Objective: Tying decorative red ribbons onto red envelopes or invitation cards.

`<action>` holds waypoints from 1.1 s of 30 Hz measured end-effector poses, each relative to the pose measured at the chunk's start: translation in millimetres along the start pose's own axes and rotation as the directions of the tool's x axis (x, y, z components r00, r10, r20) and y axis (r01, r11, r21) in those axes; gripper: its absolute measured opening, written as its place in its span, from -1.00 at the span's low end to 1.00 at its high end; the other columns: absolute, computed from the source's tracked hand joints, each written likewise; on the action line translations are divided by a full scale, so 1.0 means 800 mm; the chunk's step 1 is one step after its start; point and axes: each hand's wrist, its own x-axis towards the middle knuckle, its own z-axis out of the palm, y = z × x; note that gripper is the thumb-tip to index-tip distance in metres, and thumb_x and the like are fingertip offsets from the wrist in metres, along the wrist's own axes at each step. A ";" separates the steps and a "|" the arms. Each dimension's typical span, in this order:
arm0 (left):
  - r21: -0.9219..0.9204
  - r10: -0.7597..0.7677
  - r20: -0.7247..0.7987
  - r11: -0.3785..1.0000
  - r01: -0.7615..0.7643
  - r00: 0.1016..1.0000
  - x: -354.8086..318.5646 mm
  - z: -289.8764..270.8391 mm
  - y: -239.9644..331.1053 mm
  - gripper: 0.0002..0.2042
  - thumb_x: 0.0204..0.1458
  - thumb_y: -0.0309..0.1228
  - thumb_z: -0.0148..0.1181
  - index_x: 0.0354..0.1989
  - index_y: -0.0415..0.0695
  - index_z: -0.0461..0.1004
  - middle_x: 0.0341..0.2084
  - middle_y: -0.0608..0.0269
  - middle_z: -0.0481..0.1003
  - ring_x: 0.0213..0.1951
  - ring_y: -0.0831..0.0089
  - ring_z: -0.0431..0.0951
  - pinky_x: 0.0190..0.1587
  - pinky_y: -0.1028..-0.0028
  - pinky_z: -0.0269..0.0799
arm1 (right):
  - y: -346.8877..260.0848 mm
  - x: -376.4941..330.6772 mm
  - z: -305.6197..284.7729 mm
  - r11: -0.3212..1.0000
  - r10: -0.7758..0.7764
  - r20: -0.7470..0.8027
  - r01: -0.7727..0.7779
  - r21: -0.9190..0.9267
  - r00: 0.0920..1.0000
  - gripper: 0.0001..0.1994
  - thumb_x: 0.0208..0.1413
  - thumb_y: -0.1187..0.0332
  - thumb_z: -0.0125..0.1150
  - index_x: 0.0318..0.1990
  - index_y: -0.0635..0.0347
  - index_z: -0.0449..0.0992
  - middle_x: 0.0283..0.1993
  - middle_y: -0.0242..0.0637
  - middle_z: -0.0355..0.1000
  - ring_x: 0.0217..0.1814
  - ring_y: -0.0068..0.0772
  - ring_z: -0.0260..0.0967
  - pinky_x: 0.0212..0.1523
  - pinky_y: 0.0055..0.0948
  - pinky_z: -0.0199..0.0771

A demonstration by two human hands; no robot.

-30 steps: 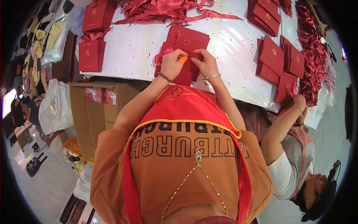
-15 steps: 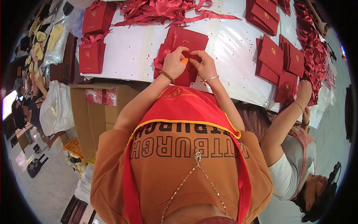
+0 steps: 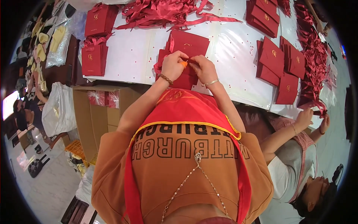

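Over the near edge of the table, my left hand [image 3: 173, 68] and my right hand [image 3: 204, 70] meet with fingertips pinched together. Between them they hold the edge of a dark red paper bag [image 3: 186, 80]. A shiny red ribbon [image 3: 157, 68] loops out beside my left hand; its path under the fingers is hidden. Something small and orange [image 3: 184, 64] shows at my left fingers, too covered to name. Just beyond my hands lie more flat red bags [image 3: 194, 42] in an overlapping pile. Small gold printing marks them.
Stacks of red bags stand at the left [image 3: 94, 61] and right [image 3: 271, 58]. A heap of red ribbons [image 3: 160, 14] lies at the back. A co-worker [image 3: 294, 149] handles ribbon at the right. An open cardboard box [image 3: 84, 119] is below the table's left edge.
The dark red strip that stretched between my hands is now mostly covered by my fingers. The co-worker's hands have moved down and right, lifting a ribbon.
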 end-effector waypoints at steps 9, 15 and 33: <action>-0.375 -0.219 0.207 0.883 0.284 0.954 0.004 -0.015 0.008 -0.84 -0.15 -0.60 0.04 -0.33 -0.23 0.42 -0.65 0.26 0.44 -0.61 0.61 0.41 -0.58 0.65 0.28 | -0.009 -0.002 -0.002 0.997 -0.081 0.012 0.081 -0.018 0.997 -0.87 -0.13 0.50 0.11 -0.35 0.21 0.40 -0.41 -0.17 0.32 -0.38 -0.07 0.32 -0.40 -0.28 0.34; -0.246 -0.019 0.048 0.969 0.030 0.999 -0.014 -0.007 0.015 -0.86 -0.12 -0.55 0.09 -0.33 -0.21 0.41 -0.65 0.27 0.43 -0.62 0.63 0.38 -0.60 0.63 0.27 | -0.006 -0.003 -0.003 0.997 -0.070 -0.002 0.070 -0.007 0.998 -0.86 -0.13 0.51 0.11 -0.34 0.22 0.40 -0.41 -0.16 0.32 -0.36 -0.09 0.32 -0.38 -0.30 0.34; 0.356 -0.223 0.793 0.925 -0.134 0.566 0.080 -0.071 0.047 -0.81 -0.19 -0.38 0.05 -0.47 -0.25 0.48 -0.71 0.23 0.42 -0.62 0.52 0.34 -0.52 0.48 0.26 | -0.020 0.000 0.001 0.993 -0.106 0.038 0.104 0.051 0.994 -0.86 -0.14 0.47 0.15 -0.35 0.22 0.43 -0.45 -0.18 0.31 -0.41 -0.13 0.32 -0.41 -0.32 0.33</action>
